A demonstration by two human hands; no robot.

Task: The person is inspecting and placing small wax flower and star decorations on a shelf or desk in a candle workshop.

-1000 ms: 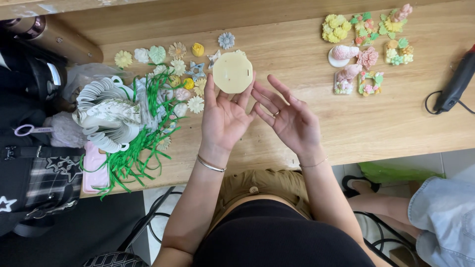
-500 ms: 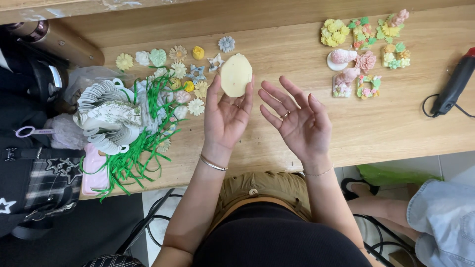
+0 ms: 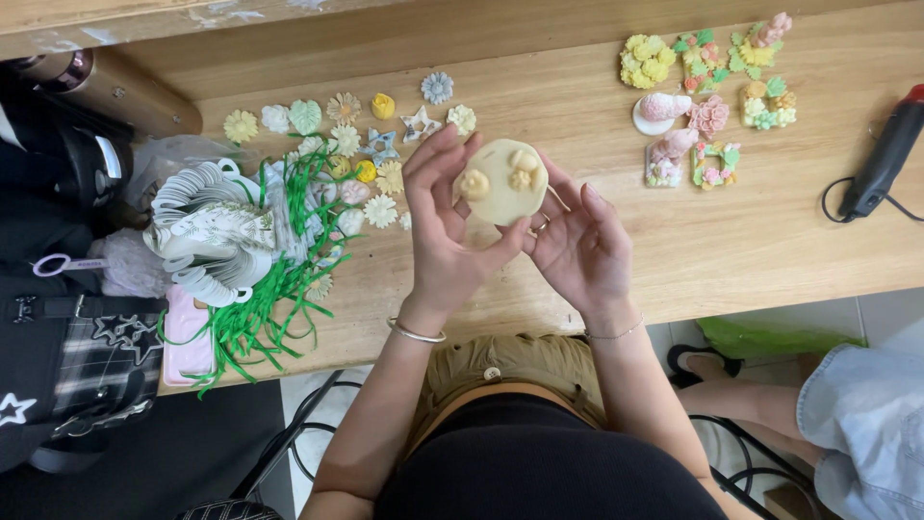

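Observation:
I hold a round cream-yellow disc with three small raised flower shapes on its face, above the wooden table. My left hand grips its left side, thumb under the lower edge and fingers up behind it. My right hand cups the disc's right side with fingertips on its rim. A thin bracelet circles each wrist.
Small pastel flower pieces lie scattered to the left, by a stack of white paper tags and green ribbon strips. Finished flower-decorated pieces sit at the far right, near a black glue gun. Another person's leg and sandal are at lower right.
The disc was held only in my left hand with its plain side up; now it is turned to show the flower side, and my right hand has closed in onto it.

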